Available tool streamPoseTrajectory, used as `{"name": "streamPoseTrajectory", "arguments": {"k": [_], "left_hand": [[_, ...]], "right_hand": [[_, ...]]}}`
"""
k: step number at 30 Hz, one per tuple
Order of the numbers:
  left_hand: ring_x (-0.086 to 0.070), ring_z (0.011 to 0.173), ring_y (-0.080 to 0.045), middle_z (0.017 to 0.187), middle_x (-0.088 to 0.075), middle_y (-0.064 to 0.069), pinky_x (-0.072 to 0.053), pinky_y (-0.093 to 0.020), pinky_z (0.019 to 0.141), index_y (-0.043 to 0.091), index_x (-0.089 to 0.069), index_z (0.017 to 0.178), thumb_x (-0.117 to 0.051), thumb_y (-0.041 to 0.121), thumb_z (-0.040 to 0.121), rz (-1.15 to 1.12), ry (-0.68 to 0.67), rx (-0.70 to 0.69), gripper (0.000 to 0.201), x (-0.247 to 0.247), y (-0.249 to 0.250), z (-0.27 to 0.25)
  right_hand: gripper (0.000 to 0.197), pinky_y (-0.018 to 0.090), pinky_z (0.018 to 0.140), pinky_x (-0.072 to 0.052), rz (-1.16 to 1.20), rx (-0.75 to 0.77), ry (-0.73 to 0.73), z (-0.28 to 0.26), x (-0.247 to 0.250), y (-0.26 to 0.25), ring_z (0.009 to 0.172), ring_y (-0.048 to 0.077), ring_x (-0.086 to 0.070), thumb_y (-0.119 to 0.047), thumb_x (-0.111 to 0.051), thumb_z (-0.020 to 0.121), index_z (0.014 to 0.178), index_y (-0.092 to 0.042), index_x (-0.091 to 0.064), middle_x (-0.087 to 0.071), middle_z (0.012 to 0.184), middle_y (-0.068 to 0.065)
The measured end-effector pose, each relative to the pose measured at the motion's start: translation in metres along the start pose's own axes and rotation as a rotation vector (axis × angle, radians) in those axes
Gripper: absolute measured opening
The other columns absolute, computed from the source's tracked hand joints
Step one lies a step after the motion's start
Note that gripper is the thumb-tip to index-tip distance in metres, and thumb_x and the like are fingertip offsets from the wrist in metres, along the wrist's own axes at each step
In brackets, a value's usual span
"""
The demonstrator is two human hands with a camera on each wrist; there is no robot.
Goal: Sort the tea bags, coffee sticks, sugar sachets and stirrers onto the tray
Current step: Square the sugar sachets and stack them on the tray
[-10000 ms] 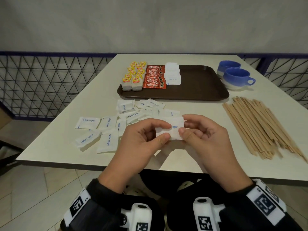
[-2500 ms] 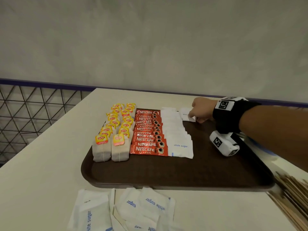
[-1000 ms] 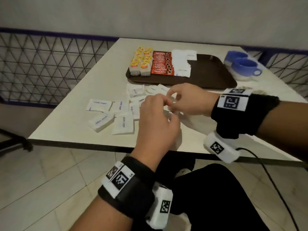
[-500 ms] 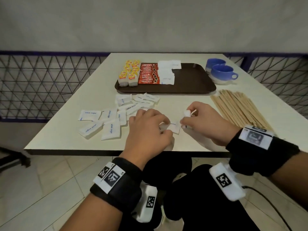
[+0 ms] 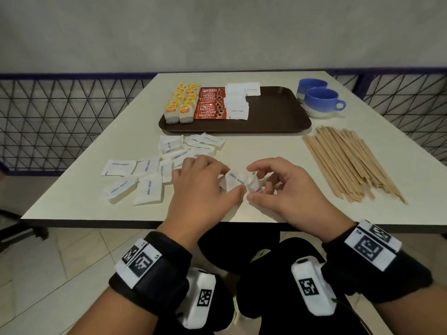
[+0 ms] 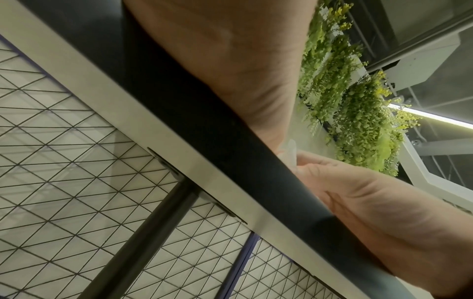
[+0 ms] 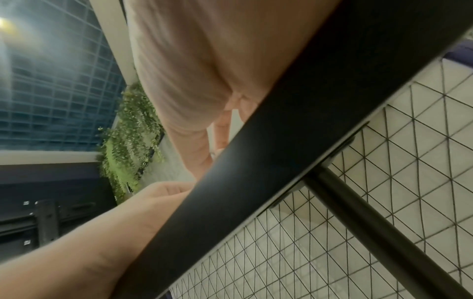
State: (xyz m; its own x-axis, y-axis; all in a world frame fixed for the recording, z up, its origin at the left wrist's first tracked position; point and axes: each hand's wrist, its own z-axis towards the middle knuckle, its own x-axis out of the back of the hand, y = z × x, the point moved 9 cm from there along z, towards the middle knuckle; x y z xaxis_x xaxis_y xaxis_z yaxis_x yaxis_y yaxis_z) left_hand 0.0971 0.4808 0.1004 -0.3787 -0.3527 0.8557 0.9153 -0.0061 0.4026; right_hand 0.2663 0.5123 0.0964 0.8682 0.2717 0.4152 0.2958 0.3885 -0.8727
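Since half a second ago, your left hand (image 5: 203, 187) and right hand (image 5: 283, 189) lifted, each now pinching a sugar sachet (image 5: 235, 180).

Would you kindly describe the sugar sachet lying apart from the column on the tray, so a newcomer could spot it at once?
Start at the brown tray at the far end of the table, where tea bags, red coffee sticks and a white sugar column run left to right. At the far end of that column, one sugar sachet lies just to its right. It alone starts a second column.
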Motion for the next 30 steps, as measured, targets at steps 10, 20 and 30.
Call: {"name": "streamPoseTrajectory", "arguments": {"k": [10, 20, 30], "left_hand": [[-0.052, 0.113, -0.005, 0.106, -0.065, 0.019, -0.039, -0.019, 0.086, 0.035, -0.072, 0.073, -0.079, 0.003, 0.076, -0.665, 0.161, 0.013, 0.033, 0.021, -0.02, -0.006], [-0.065, 0.077, -0.028, 0.088, -0.075, -0.006, -0.051, -0.038, 0.067, 0.026, -0.081, 0.084, -0.061, -0.005, 0.084, -0.909, 0.047, 0.02, 0.037, 0.01, -0.021, -0.005], [-0.071, 0.094, -0.016, 0.096, -0.074, 0.008, -0.059, -0.031, 0.076, 0.024, -0.076, 0.101, -0.069, 0.039, 0.085, -0.764, -0.053, -0.093, 0.023, 0.01, 0.003, -0.014]], "right_hand": [[0.028, 0.023, 0.059, -0.045, 0.215, -0.066, 0.077, 0.001, 0.012, 0.012, 0.06, 0.01, -0.046, -0.026, -0.092, 0.07, 0.087, -0.024, -0.07, -0.058, 0.075, -0.004], [0.033, 0.036, 0.064, -0.039, 0.261, -0.042, -0.002, -0.002, 0.007, -0.001, 0.061, 0.028, -0.037, -0.036, -0.086, 0.074, 0.079, -0.008, -0.069, -0.048, 0.065, 0.027], [0.029, 0.039, 0.059, -0.047, -0.001, -0.054, 0.041, 0.002, -0.01, 0.002, 0.059, 0.011, -0.047, -0.043, -0.088, 0.075, 0.087, -0.029, -0.065, -0.05, 0.059, -0.01]]}}
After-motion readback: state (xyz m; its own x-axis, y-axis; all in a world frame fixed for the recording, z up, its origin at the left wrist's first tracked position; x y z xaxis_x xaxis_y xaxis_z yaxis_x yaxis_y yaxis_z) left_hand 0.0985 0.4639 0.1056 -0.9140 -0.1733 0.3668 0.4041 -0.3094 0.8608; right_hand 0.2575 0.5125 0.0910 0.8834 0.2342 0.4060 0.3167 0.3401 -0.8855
